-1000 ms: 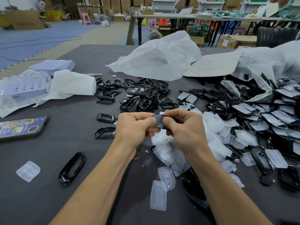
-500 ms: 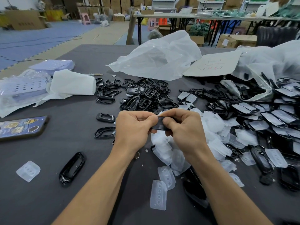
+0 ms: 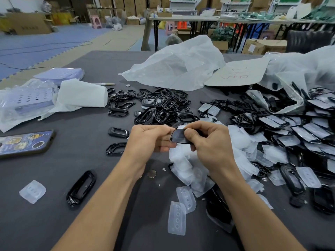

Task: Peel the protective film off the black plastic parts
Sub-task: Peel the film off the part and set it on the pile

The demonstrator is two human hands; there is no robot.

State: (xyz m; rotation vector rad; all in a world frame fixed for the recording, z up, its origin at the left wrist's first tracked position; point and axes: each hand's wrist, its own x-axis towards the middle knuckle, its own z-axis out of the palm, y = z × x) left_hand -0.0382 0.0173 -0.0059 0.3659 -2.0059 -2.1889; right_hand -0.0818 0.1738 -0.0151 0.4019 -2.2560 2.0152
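Both hands meet above the middle of the grey table. My right hand pinches a glossy black plastic part between thumb and fingers. My left hand grips the part's left end with curled fingers. A bit of white film shows at the part's top edge. Peeled translucent films lie heaped under my hands. Film-covered black parts are spread at the right. A pile of bare black frames lies behind my hands.
A phone lies at the left edge. One black part and a loose film lie front left, a coin by my left wrist. Plastic bags, a cardboard sheet and white wrapping sit behind.
The black part has turned between my fingers and shows more of its glossy face. My hands have stayed in the same place.
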